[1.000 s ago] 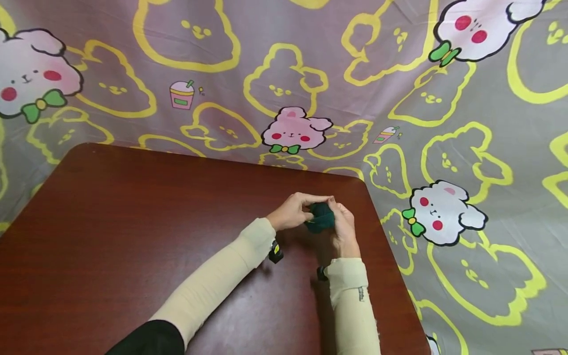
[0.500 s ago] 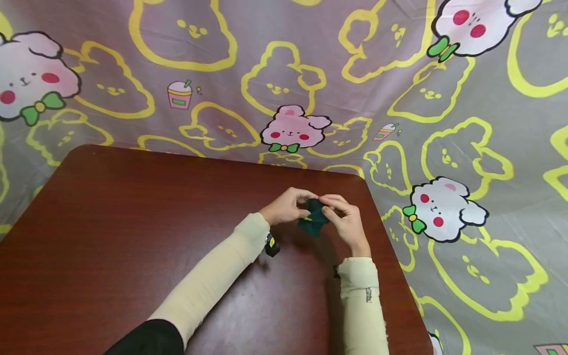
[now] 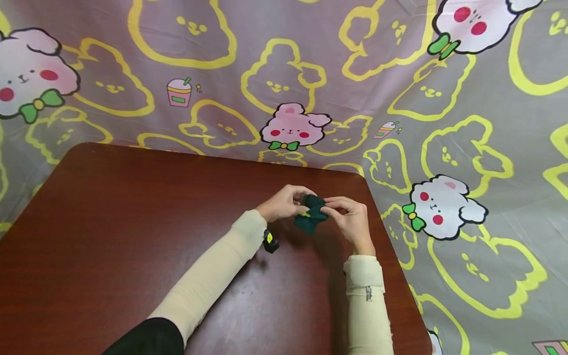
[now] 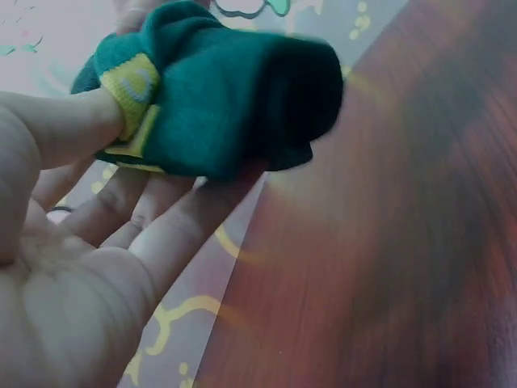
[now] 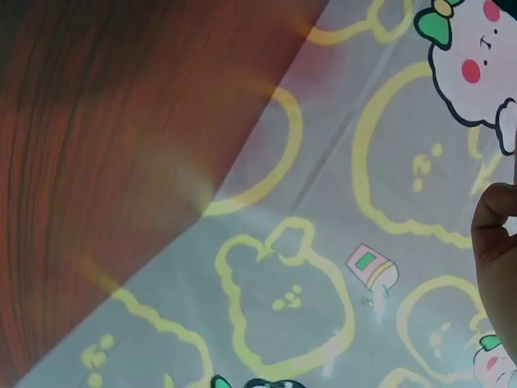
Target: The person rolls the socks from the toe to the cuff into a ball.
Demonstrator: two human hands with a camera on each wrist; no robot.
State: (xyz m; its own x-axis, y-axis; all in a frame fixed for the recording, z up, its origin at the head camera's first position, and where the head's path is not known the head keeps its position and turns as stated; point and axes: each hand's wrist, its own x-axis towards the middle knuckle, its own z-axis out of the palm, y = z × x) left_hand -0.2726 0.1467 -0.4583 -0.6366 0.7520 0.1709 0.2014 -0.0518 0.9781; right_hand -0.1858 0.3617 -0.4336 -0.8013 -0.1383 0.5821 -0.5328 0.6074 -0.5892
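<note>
A dark green sock point(image 3: 307, 225) with yellow patches is bunched and partly rolled, held above the table's far right part. In the left wrist view the rolled sock point(image 4: 206, 101) has a dark hollow at one end. My left hand point(image 3: 282, 203) grips its left side, the thumb pressing on a yellow patch and the fingers behind and underneath. From the other side my right hand point(image 3: 352, 222) pinches the sock's right edge between thumb and fingers. The right wrist view catches only part of the right hand point(image 5: 497, 267) at its border, with the sock outside that frame.
A reddish-brown wooden table point(image 3: 133, 222) lies beneath both hands. Grey patterned cloth point(image 3: 213, 49) rises behind its far edge and along its right side. A small black wrist device point(image 3: 270, 241) hangs under the left wrist.
Both hands have shifted slightly with the sock, the left one leftward. My right hand has turned from a grip at the sock's right side to a thumb-and-finger pinch and moved slightly right.
</note>
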